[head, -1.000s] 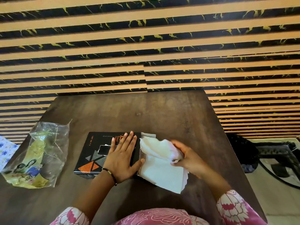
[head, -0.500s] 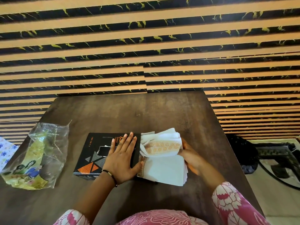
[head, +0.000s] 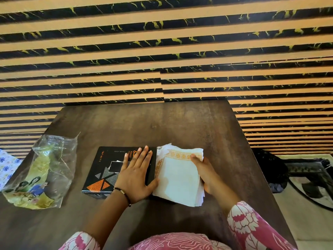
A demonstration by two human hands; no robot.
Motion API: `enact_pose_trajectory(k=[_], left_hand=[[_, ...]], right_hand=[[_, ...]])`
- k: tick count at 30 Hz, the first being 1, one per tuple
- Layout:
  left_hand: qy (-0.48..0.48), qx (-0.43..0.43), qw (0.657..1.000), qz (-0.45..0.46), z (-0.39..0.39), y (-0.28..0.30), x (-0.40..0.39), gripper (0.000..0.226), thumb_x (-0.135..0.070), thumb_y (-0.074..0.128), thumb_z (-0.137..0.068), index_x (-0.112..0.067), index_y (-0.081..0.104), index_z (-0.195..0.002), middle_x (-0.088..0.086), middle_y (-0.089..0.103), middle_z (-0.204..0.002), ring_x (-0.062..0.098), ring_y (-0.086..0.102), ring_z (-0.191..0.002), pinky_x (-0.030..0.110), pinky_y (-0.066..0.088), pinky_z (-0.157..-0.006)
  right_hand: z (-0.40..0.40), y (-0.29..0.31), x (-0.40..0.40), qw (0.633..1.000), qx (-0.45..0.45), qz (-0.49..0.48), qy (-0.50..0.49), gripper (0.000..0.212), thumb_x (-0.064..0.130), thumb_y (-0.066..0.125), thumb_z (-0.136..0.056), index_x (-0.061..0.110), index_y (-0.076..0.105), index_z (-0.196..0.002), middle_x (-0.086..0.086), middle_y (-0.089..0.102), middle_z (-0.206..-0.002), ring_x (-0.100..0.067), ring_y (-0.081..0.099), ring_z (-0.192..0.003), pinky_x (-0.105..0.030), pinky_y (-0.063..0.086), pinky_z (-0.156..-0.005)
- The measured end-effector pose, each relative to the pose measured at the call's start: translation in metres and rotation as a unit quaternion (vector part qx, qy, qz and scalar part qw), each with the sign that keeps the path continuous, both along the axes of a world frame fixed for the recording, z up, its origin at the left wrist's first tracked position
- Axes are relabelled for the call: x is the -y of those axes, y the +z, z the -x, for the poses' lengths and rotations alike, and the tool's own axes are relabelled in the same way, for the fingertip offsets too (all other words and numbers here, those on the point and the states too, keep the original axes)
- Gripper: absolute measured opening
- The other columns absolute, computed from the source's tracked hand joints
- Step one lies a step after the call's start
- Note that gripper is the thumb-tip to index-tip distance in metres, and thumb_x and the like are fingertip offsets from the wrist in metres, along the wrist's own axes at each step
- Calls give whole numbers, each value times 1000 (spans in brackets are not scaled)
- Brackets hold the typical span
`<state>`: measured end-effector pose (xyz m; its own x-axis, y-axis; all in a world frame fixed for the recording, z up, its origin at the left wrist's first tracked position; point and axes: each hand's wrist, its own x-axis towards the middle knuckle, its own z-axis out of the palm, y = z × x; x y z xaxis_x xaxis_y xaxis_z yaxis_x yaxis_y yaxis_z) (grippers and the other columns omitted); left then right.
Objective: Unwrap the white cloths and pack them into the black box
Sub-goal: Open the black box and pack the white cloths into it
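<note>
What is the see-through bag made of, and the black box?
The bag looks like thin clear plastic: it is crinkled and shiny, and you can see through it. The box looks like printed cardboard, smooth and matte, with sharp folded edges.

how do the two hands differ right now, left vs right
The left hand lies flat, fingers straight and spread, palm down on the black box; the right hand curls round the edge of the white cloths, thumb on top. The left wrist wears a dark bracelet; the right shows none. The left presses, the right grips. Both rest at the table, meeting at the cloth stack.
</note>
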<state>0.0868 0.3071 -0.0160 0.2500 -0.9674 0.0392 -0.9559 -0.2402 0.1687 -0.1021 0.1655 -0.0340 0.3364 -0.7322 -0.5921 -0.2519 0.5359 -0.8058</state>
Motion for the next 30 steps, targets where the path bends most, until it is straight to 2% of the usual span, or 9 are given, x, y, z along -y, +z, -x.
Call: enact_pose_trajectory(k=[2,5,11,14,17,19,25,27,30], left_hand=[[0,-2,1000,1,0,0,1,91,-68,24,-71,-21,10,-147,-5,-3,-154,14,-9,-141,47,-10,-114],[1,-3,1000,1,-2,-1,3,91,-69,24,-71,-20,11,-147,-5,-3,-154,14,-9,-142,47,-9,-114],[4,-4,1000,1,0,0,2,88,-70,20,-74,-21,9,-147,-6,-4,-154,13,-10,-142,47,-10,-115],[10,-9,1000,6,1,1,2,86,-70,20,-75,-22,10,-147,-7,-4,-154,12,-10,-141,47,-8,-115],[13,-3,1000,2,1,0,3,87,-70,20,-75,-22,9,-147,-7,-4,-154,11,-11,-141,46,-9,-115],[14,-5,1000,3,1,1,3,87,-70,21,-75,-23,9,-147,-7,-4,-154,11,-11,-140,45,-9,-115],[11,-6,1000,-4,0,1,3,90,-70,22,-72,-22,9,-147,-7,-7,-153,11,-13,-139,45,-13,-113],[13,-4,1000,-3,0,1,4,90,-68,23,-71,-22,10,-147,-6,-5,-154,11,-13,-139,44,-13,-113],[12,-3,1000,-4,0,1,3,90,-66,24,-70,-21,9,-147,-7,-7,-153,11,-12,-140,44,-13,-113]], right_hand=[[3,9,-3,997,42,9,63,39,22,62,-85,25,46,-120,-2,62,-118,-18,61,-104,-37,52,-82],[14,21,2,988,51,15,146,49,-1,56,-83,29,45,-121,1,63,-110,-16,61,-98,-33,50,-71],[20,31,12,974,34,42,221,59,-11,55,-82,33,44,-120,8,61,-101,-9,57,-90,-31,49,-73],[17,36,12,959,39,60,274,62,-15,57,-80,33,47,-118,12,57,-101,-4,52,-92,-21,48,-74],[20,37,12,958,39,49,281,60,-15,58,-80,37,49,-109,13,55,-101,-3,51,-91,-21,48,-68],[21,32,11,968,50,40,242,59,-12,58,-81,32,47,-118,12,57,-101,-4,53,-90,-22,46,-65],[13,11,6,993,117,2,-3,40,11,62,-87,11,46,-124,-11,66,-111,-23,66,-94,-37,55,-77],[7,6,0,998,48,44,-15,39,23,59,-89,13,43,-124,-8,63,-117,-24,64,-100,-44,52,-89],[-8,10,-16,988,-34,146,47,41,27,51,-93,18,35,-129,2,53,-116,-18,56,-102,-39,47,-93]])
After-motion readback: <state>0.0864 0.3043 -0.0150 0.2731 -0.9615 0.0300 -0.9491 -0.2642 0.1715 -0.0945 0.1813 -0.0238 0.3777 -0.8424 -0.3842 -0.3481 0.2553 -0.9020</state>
